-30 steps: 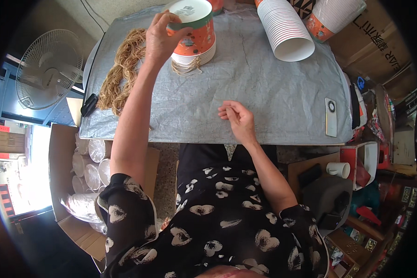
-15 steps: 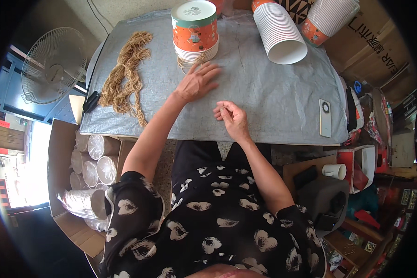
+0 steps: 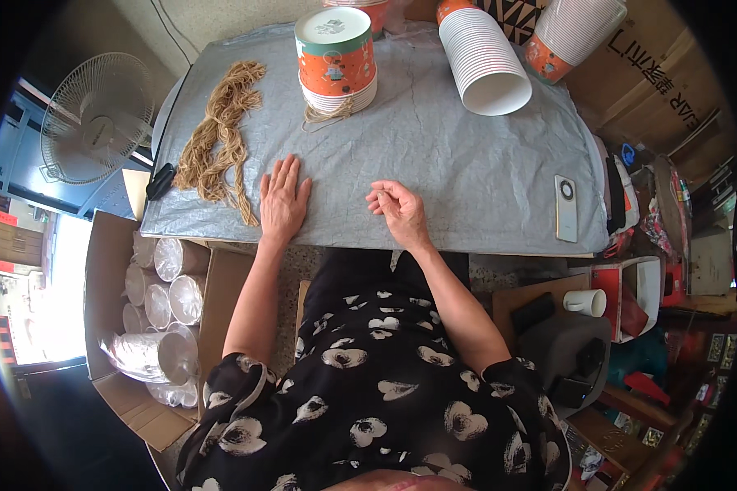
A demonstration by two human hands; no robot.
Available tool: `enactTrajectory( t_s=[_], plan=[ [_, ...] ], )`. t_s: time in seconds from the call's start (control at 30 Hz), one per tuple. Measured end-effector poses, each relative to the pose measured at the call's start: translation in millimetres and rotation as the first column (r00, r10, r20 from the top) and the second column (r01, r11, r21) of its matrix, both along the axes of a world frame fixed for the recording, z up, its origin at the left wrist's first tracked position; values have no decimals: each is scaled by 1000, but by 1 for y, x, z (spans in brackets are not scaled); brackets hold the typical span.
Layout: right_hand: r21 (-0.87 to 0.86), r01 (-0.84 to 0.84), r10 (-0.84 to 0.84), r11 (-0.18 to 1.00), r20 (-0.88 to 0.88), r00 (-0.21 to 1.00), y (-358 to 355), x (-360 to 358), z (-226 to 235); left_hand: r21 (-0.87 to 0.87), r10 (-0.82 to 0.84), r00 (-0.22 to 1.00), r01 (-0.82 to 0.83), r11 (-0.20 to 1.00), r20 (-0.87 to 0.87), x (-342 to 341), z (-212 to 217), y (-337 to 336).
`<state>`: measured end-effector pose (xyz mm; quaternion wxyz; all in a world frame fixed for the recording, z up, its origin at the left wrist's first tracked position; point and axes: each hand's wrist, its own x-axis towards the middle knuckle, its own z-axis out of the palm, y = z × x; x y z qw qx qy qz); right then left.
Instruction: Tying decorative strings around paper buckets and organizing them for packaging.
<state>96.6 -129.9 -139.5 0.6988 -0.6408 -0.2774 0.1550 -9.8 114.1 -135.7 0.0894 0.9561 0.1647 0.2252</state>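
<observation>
Twine (image 3: 219, 139) lies bundled just left of my left hand (image 3: 283, 200), which has come back from the orange cup stack (image 3: 336, 61) and now rests flat, fingers spread, on the grey table cover (image 3: 458, 155). The stack stands well ahead, untouched. My right hand (image 3: 397, 209) stays loosely curled near the table's front edge, fingertips pinched together, holding nothing I can make out.

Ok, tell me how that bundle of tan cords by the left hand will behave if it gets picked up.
The bundle of tan cords lies in loose wavy loops on the grey table cover, so it would probably droop limply. Its thin strands look light. Separate ends trail toward the left hand, so some strands might slip out or tangle unless gathered together.
</observation>
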Motion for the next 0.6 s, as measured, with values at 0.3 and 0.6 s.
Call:
enactTrajectory(
  t_s=[0.3, 0.6],
  plan=[
    [-56, -3, 4, 998, 16, 1000, -1, -2, 6, -101, -153, 961, 180, 978, 231, 102, 25, 17],
    [-57, -19, 18, 998, -18, 1000, -2, 0, 4, 16, -47, 991, 45, 999, 128, 124, 9, 47]
  ],
)
